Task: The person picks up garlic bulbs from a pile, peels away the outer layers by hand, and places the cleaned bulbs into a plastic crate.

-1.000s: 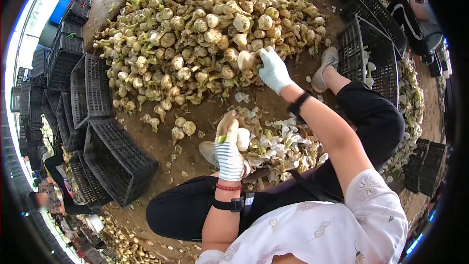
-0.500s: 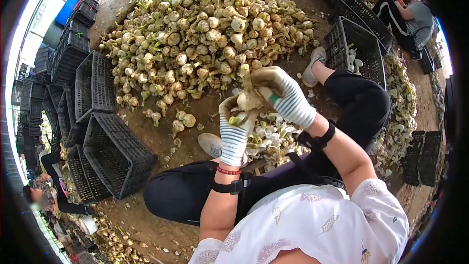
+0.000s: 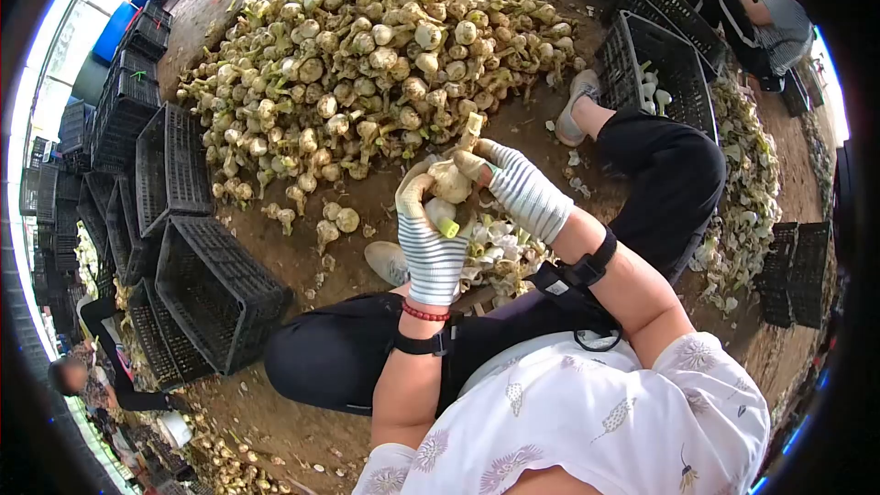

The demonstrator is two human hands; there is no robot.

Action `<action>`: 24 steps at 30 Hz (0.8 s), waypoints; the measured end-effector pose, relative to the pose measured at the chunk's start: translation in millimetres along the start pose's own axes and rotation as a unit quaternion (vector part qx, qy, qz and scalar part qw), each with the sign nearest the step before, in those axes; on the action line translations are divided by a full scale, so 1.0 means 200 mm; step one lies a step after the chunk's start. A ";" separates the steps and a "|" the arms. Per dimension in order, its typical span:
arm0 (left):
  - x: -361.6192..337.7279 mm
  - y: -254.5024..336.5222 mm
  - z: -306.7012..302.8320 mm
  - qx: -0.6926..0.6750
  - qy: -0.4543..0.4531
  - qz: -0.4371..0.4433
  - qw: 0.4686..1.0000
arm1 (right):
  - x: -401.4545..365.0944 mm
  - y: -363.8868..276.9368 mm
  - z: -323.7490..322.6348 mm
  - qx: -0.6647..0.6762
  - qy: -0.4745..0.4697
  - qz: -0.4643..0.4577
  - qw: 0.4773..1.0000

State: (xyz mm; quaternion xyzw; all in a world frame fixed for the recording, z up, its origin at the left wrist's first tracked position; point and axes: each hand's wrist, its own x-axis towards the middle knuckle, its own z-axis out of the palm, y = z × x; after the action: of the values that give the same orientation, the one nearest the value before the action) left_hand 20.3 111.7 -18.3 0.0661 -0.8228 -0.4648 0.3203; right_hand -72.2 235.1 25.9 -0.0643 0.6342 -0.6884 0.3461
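Note:
My left hand point(image 3: 427, 240), in a striped glove, is closed around two garlic bulbs. A cleaned white garlic bulb point(image 3: 441, 211) with a cut green stem lies low in the palm. Above it sits a dirtier, brownish garlic bulb point(image 3: 449, 181), its stalk point(image 3: 472, 131) pointing away from me. My right hand point(image 3: 530, 194), also gloved, pinches this upper bulb at its right side near the neck. A bit of green shows by the right thumb. Below the hands lies a heap of pale garlic skins point(image 3: 500, 252), partly hidden by the gloves.
A large pile of untrimmed garlic point(image 3: 367, 64) lies ahead. Black crates stand at the left point(image 3: 215, 293) and right; the right crate point(image 3: 660, 82) holds several white bulbs. Peelings point(image 3: 747, 183) line the right. Other people sit at the far right point(image 3: 765, 23) and lower left.
My right hand has come down and its fingers now rest against the upper bulb. That bulb shows more clearly between the hands. The view has shifted slightly.

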 end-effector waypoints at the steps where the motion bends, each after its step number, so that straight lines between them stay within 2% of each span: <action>1: 0.00 0.01 0.00 -0.016 -0.002 -0.006 1.000 | 0.00 0.00 -0.01 0.001 -0.001 0.001 1.000; 5: -0.02 -0.01 0.02 -0.071 -0.005 -0.042 0.997 | -0.02 -0.03 -0.06 -0.028 -0.007 0.011 1.000; 7: -0.02 -0.02 0.02 -0.073 -0.014 -0.066 0.995 | -0.02 -0.03 -0.11 -0.090 -0.048 -0.011 0.995; 8: -0.02 -0.02 0.02 -0.073 -0.019 -0.088 0.993 | -0.02 -0.03 -0.13 -0.106 -0.073 -0.051 0.990; 11: -0.01 -0.05 0.02 -0.089 -0.011 -0.082 0.993 | 0.00 -0.08 -0.13 -0.162 -0.084 -0.040 0.982; 12: -0.01 -0.05 0.03 -0.089 -0.010 -0.083 0.993 | -0.01 -0.11 -0.10 -0.130 -0.074 -0.035 0.988; 14: -0.01 -0.03 0.03 -0.154 -0.011 -0.150 0.977 | 0.02 -0.07 -0.13 -0.171 -0.067 -0.048 0.982; 15: 0.01 0.00 0.01 -0.154 -0.010 -0.150 0.977 | 0.03 -0.06 -0.14 -0.212 -0.058 -0.062 0.974; 16: 0.03 0.05 -0.03 -0.310 -0.007 -0.270 0.912 | 0.02 -0.06 -0.15 -0.202 -0.053 -0.047 0.977; 17: 0.04 0.07 -0.05 -0.452 -0.005 -0.379 0.807 | 0.01 -0.06 -0.17 -0.203 -0.054 -0.048 0.977; 18: 0.04 0.06 -0.06 -0.444 -0.041 -0.406 0.798 | 0.00 -0.05 -0.19 -0.082 -0.050 0.012 0.995; 19: 0.04 0.06 -0.06 -0.444 -0.040 -0.406 0.798 | -0.02 -0.04 -0.21 0.041 -0.045 0.072 0.996; 20: 0.05 0.07 -0.05 -0.461 -0.075 -0.426 0.775 | -0.04 -0.05 -0.23 0.099 -0.021 0.110 0.989; 21: 0.05 0.07 -0.05 -0.476 -0.112 -0.445 0.750 | -0.04 -0.04 -0.27 0.118 -0.033 0.123 0.985; 24: 0.04 -0.02 0.04 -0.497 -0.129 -0.456 0.727 | -0.07 0.00 -0.33 0.129 -0.025 0.109 0.985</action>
State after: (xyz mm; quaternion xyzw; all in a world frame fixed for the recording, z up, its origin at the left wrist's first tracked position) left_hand 7.8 112.1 -21.1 0.2043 -0.3784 -0.9013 -0.0526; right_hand -96.6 298.3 19.3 0.0334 0.5344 -0.7207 0.4403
